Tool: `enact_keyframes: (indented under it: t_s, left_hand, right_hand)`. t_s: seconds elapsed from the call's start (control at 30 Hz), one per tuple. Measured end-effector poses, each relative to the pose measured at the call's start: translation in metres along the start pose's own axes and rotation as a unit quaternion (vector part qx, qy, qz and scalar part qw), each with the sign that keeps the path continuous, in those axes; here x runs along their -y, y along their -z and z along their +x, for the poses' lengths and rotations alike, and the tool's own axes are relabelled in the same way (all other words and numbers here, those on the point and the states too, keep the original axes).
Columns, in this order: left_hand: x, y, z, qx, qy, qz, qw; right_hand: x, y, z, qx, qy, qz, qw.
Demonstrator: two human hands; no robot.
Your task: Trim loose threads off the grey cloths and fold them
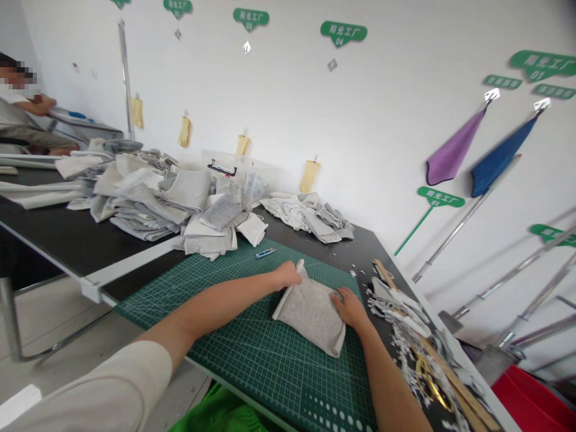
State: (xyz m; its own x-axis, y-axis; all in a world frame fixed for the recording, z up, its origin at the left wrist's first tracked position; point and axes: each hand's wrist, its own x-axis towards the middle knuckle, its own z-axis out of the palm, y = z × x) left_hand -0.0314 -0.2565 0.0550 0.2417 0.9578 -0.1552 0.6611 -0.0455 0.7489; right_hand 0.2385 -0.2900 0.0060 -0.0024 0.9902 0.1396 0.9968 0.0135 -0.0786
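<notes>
A grey piece of cloth point(312, 315), folded into a rough rectangle, lies on the green cutting mat point(234, 336). My left hand point(288, 275) is closed on its upper left corner, where a rolled edge stands up. On the cloth's upper right edge rests my right hand point(348, 305), its fingers bent over the fabric and slightly apart from one another. Beyond my left hand, a small blue thread snipper point(265, 253) lies near the mat's far edge.
Heaped grey and white cloths point(153, 198) cover the table's left and back; another pile point(310, 216) sits by the wall. At right are scraps, a wooden ruler point(459, 384) and gold-handled scissors point(429, 381). A person point(22, 114) sits far left. A red bin point(535, 399) stands lower right.
</notes>
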Motion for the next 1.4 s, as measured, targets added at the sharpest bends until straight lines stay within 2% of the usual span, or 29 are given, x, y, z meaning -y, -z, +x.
enact_keyframes:
  t_s: [0.17, 0.9, 1.4]
  left_hand:
    - [0.000, 0.001, 0.004, 0.052, 0.046, -0.078, 0.995]
    - [-0.003, 0.023, 0.008, 0.092, 0.050, -0.137, 0.985]
    - [-0.005, 0.033, 0.006, 0.045, 0.036, -0.131, 0.990]
  right_hand:
    - [-0.001, -0.001, 0.000, -0.001, 0.004, 0.001, 1.000]
    - [-0.009, -0.006, 0.003, -0.009, 0.026, 0.025, 0.999]
    - [-0.011, -0.010, 0.003, -0.018, 0.034, 0.026, 0.999]
